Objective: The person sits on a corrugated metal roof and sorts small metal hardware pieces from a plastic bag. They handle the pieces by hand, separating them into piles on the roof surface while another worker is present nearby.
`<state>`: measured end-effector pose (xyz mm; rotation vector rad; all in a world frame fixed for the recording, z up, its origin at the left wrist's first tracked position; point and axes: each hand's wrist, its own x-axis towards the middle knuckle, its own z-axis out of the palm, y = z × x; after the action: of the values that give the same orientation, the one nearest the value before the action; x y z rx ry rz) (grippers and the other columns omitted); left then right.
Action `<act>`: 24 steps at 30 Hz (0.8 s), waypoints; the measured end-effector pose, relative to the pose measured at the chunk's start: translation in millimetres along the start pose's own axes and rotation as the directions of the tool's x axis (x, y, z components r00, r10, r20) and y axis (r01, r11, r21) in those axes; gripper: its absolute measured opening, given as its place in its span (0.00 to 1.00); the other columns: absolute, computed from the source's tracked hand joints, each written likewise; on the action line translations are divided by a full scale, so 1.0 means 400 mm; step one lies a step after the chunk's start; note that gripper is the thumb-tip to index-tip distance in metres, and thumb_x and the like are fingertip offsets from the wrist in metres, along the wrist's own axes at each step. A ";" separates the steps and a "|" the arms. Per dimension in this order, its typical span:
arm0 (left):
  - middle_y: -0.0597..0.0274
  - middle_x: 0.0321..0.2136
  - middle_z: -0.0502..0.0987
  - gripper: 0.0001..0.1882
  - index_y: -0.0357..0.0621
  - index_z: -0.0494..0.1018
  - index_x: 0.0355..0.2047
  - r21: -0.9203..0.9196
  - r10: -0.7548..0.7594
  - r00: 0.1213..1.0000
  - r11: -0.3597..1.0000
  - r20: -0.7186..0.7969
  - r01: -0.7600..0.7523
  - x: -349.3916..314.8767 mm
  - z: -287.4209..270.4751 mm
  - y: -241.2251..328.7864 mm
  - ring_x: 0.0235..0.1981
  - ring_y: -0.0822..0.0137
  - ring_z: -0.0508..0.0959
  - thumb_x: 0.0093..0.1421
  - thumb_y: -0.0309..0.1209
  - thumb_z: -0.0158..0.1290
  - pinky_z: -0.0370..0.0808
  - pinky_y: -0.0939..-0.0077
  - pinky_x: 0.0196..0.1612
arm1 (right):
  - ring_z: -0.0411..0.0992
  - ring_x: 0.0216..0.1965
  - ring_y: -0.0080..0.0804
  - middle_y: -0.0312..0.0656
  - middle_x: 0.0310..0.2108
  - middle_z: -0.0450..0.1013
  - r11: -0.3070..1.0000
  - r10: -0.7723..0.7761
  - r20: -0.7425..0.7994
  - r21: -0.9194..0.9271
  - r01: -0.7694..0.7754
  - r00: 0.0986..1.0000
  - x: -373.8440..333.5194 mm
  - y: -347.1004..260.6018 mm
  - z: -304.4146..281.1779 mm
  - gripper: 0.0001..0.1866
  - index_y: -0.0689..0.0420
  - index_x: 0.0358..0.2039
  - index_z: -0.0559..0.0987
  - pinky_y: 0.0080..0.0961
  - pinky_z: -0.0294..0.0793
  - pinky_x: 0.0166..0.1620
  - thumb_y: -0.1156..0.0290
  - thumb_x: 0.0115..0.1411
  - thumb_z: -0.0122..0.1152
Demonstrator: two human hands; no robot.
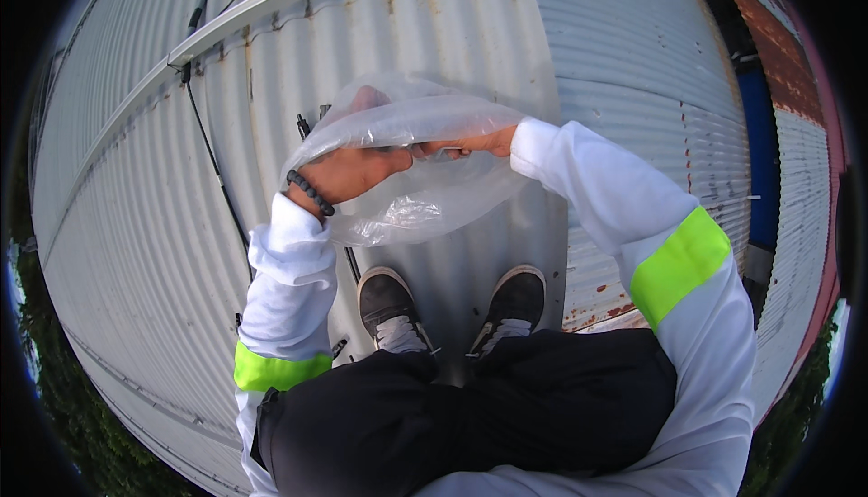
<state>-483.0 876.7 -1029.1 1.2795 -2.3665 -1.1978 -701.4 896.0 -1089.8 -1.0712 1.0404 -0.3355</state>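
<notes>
A clear plastic bag (452, 206) is spread between my two hands, above the corrugated roof and beyond my shoes. My left hand (353, 173), with a dark bead bracelet at its wrist, is closed on the plastic, with its thumb pointing right. From the right, my right hand (475, 142) reaches in with fingers curled on the plastic, its fingertips close to my left thumb. Part of the film passes over both hands and blurs the fingers behind it. The bag's lower part hangs loose and crinkled. I see nothing inside it.
Corrugated metal sheets (470, 27) lie under me, with rust along some seams. A pale metal rail (244, 16) runs at the upper left, and a black cable (210, 149) comes down from it. Small black parts (305, 126) lie behind the bag. My dark shoes (389, 302) stand on the sheets.
</notes>
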 end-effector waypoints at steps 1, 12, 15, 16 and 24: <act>0.56 0.35 0.77 0.25 0.40 0.70 0.47 0.059 0.084 0.996 0.995 -0.009 -0.083 -0.005 -0.002 0.001 0.39 0.55 0.77 0.47 0.30 0.62 0.74 0.64 0.42 | 0.71 0.39 0.29 0.33 0.41 0.76 0.998 0.045 0.052 0.033 -0.047 0.998 0.002 -0.007 -0.002 0.24 0.49 0.46 0.80 0.27 0.71 0.36 0.55 0.49 0.71; 0.53 0.43 0.78 0.28 0.48 0.73 0.50 0.657 0.223 0.955 0.753 -0.198 -0.040 -0.067 0.055 0.030 0.49 0.48 0.74 0.48 0.40 0.60 0.68 0.48 0.52 | 0.74 0.43 0.54 0.51 0.40 0.74 0.273 -0.594 0.062 -0.923 0.273 0.802 -0.138 -0.122 0.095 0.26 0.57 0.48 0.74 0.47 0.73 0.45 0.77 0.45 0.66; 0.53 0.38 0.78 0.23 0.42 0.73 0.46 0.260 0.294 0.916 0.939 -0.274 -0.224 -0.079 0.005 0.086 0.39 0.52 0.76 0.49 0.35 0.57 0.72 0.57 0.46 | 0.74 0.40 0.51 0.51 0.39 0.75 0.583 -0.427 -0.043 -0.777 0.238 0.903 -0.222 -0.198 0.071 0.27 0.57 0.48 0.74 0.39 0.74 0.44 0.77 0.44 0.69; 0.53 0.39 0.78 0.22 0.41 0.73 0.46 0.039 0.154 0.981 0.988 -0.118 -0.150 -0.082 -0.028 0.100 0.39 0.54 0.77 0.50 0.35 0.56 0.74 0.60 0.44 | 0.75 0.39 0.47 0.49 0.39 0.75 0.714 -0.312 -0.068 -0.675 0.187 0.947 -0.249 -0.223 0.049 0.28 0.57 0.48 0.74 0.36 0.74 0.43 0.76 0.44 0.70; 0.36 0.51 0.69 0.32 0.44 0.55 0.65 -0.948 0.300 0.947 -0.253 0.114 0.194 -0.075 -0.234 0.189 0.49 0.40 0.76 0.60 0.35 0.41 0.80 0.45 0.48 | 0.69 0.32 0.19 0.34 0.39 0.72 0.795 -0.293 -0.213 0.488 0.361 0.932 -0.345 -0.369 0.002 0.33 0.52 0.56 0.72 0.20 0.70 0.30 0.68 0.49 0.74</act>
<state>-463.7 869.8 -907.0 0.2095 -0.4990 -2.4890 -736.1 918.2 -891.9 -0.7318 0.7972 -0.9288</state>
